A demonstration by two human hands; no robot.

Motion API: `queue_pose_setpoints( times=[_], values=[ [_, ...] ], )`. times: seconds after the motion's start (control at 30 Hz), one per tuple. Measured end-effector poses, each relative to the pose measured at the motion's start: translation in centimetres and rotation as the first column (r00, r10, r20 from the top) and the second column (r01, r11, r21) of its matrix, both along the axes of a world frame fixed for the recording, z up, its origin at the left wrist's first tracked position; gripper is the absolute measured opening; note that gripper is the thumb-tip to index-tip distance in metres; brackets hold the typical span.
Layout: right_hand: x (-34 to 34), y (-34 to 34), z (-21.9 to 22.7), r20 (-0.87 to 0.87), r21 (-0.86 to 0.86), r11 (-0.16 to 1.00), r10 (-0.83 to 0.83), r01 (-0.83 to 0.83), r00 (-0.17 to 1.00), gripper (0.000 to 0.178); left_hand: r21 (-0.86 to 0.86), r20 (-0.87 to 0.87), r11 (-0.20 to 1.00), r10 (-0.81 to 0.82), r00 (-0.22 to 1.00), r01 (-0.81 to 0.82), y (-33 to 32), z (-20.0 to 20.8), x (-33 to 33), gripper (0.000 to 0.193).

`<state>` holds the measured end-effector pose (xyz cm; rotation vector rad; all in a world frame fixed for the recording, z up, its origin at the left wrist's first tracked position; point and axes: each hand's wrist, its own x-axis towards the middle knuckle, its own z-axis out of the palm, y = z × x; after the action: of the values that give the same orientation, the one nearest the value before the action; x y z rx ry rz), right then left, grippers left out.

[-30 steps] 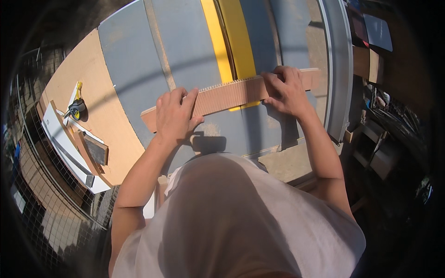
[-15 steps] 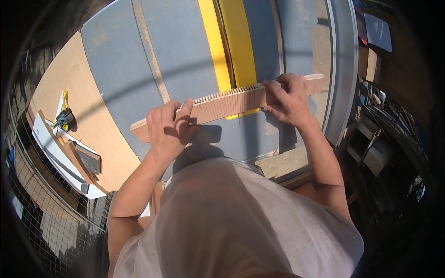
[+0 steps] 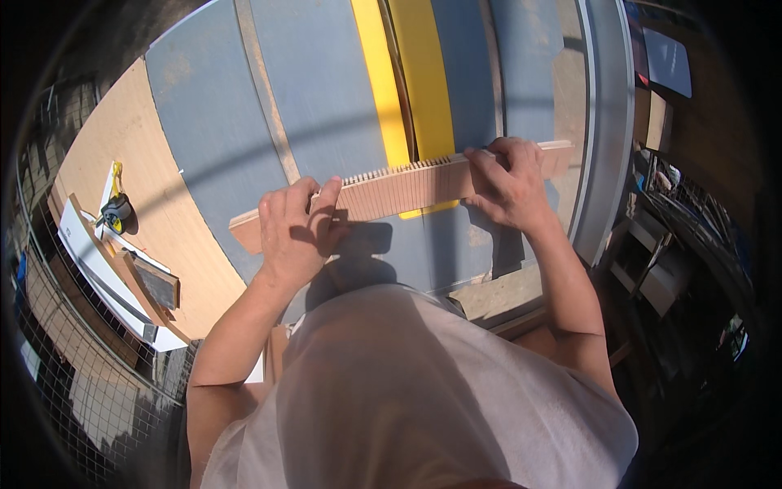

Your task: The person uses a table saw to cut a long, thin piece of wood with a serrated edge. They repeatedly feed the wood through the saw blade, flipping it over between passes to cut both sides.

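Note:
A long narrow wooden board [image 3: 399, 194] with a row of closely spaced saw cuts along its middle lies crosswise over a table saw's blue-grey top [image 3: 318, 90]. It spans the yellow insert [image 3: 429, 90] with the dark slot [image 3: 398, 65]; no blade shows. My left hand [image 3: 295, 220] is closed on the board near its left end, thumb on the near face. Toward the other end, my right hand [image 3: 511, 186] grips it with fingers over the top edge and thumb in front. Part of the board is hidden under both hands.
A grey metal fence rail [image 3: 607, 122] runs along the right side. On a plywood side surface [image 3: 122, 114] at left lie a yellow-and-black tape measure [image 3: 116, 210], a wooden strip [image 3: 138, 281] and a small dark-faced block [image 3: 157, 285]. Wire mesh [image 3: 73, 391] stands at lower left.
The board's right end has come slightly toward me, along with my right hand. My left hand has hardly moved and both hands keep their hold. The whole view has shifted a little.

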<state>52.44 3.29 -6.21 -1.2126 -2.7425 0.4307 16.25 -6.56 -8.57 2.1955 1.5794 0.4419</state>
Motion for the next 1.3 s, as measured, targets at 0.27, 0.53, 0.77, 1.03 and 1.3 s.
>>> queue_pose_setpoints(
  times=[0.27,0.53,0.77,1.03,1.3],
  values=[
    [0.0,0.3,-0.2,0.028,-0.039,0.999,-0.01,0.011,1.0,0.072,-0.098,0.023,0.995,-0.004,1.0,0.006,0.8,0.0,-0.2,0.085],
    [-0.4,1.3,0.2,0.016,-0.1,0.995,-0.009,0.01,1.0,0.073,-0.168,0.032,0.986,0.008,0.999,-0.003,1.7,0.3,-0.3,0.085],
    [-0.5,1.2,0.1,0.026,-0.084,0.996,-0.001,0.004,1.0,0.075,-0.166,0.004,0.986,0.018,1.0,-0.017,1.9,0.1,0.0,0.079],
    [-0.7,1.3,0.1,0.026,-0.077,0.997,-0.01,0.012,1.0,0.074,-0.105,-0.014,0.994,0.007,1.0,-0.009,2.6,0.0,-0.1,0.076],
    [-1.1,1.8,0.1,0.02,-0.073,0.997,-0.033,0.035,0.999,0.075,-0.134,0.005,0.991,-0.013,1.0,0.014,3.5,1.0,-0.7,0.08]
  ],
)
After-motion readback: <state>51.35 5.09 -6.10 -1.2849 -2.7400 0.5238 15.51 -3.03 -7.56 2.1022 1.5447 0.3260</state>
